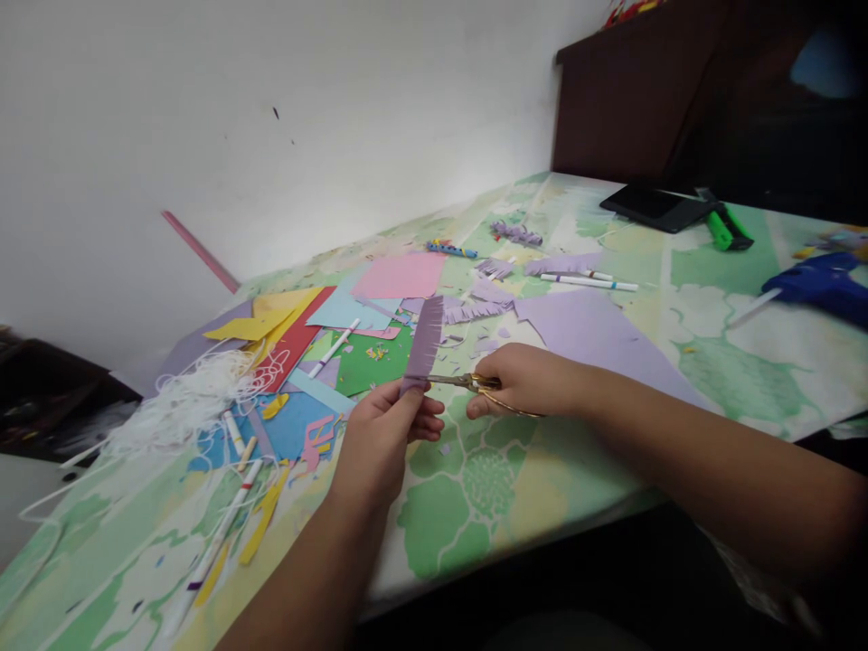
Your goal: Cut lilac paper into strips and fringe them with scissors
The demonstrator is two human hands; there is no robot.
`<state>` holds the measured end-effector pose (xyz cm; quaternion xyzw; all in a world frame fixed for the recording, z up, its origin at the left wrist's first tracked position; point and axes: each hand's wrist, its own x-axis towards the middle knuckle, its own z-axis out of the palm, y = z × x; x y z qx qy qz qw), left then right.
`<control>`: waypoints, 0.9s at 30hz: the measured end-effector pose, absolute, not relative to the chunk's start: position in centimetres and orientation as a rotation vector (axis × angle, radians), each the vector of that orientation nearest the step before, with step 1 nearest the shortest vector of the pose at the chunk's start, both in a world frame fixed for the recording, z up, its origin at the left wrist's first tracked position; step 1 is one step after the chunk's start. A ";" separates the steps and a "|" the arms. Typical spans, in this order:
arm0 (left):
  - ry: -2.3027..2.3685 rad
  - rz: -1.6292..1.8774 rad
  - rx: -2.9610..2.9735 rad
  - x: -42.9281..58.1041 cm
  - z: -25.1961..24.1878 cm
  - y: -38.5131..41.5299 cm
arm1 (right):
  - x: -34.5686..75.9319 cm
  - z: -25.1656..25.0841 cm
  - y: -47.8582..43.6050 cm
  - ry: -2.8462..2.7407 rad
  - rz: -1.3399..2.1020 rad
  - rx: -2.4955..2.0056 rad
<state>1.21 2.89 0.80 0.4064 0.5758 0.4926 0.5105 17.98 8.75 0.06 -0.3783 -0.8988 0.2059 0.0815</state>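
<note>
My left hand (pixel 390 425) pinches the lower end of a purple paper strip (pixel 425 339), which stands up from the fingers. Along its right edge the strip is cut into a fringe. My right hand (pixel 522 378) is closed round the gold handles of a pair of scissors (pixel 467 382). The blades point left and meet the strip just above my left thumb. Behind the strip lie fringed purple paper pieces (pixel 478 312) and small scraps. A large purple paper sheet (pixel 597 334) lies beyond my right hand.
White string (pixel 196 402) lies tangled at the left beside coloured paper sheets (pixel 400 274) and several markers (pixel 231 515). A blue glue gun (pixel 824 285), a green cutter (pixel 729 226) and a black tablet-like object (pixel 655 208) are at the right. The white wall (pixel 339 117) borders the table's far side.
</note>
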 end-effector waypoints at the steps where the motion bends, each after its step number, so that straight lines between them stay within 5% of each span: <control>1: 1.388 1.187 0.979 1.2 0.8 2.9 | 18.0 0.1 8.7 -2.689 0.605 -1.127; 27: 1.334 1.239 0.964 1.2 0.5 2.9 | 17.9 -0.4 8.6 -2.718 0.592 -1.160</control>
